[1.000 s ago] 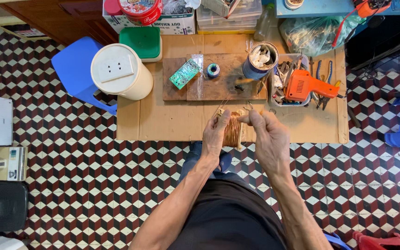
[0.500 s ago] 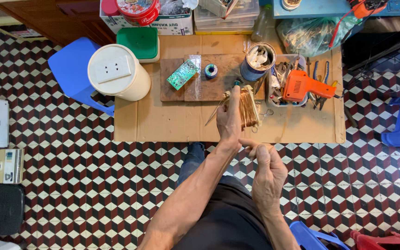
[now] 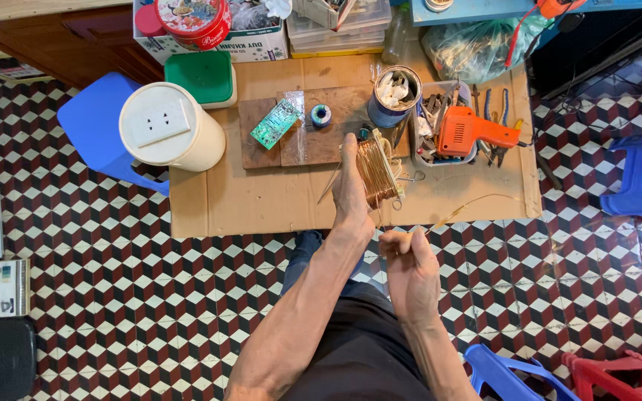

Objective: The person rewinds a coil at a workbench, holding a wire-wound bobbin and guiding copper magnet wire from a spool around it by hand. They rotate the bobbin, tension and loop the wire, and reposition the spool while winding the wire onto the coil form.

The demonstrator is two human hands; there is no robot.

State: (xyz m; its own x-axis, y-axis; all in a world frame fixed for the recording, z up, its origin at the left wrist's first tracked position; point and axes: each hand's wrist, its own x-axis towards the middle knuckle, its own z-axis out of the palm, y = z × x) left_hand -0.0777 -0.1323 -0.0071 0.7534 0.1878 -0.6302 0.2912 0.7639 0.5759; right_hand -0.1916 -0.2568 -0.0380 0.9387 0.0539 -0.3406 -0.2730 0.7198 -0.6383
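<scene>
One copper coil beside left fingers

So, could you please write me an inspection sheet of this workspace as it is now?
Surface: cardboard sheet laid on a patterned tile floor, with a wooden board on top.
Job's things: copper wire coil held in the left hand; a thin wire strand pulled by the right hand.
Clutter: green circuit board, small solder spool, tin can, orange heat tool on a tray of pliers, white cylinder with socket, green box.
Hands: both closed, left on the coil, right on the strand.
Cables: dark cords at upper right.
Surroundings: blue stools, plastic bag, storage boxes.
</scene>
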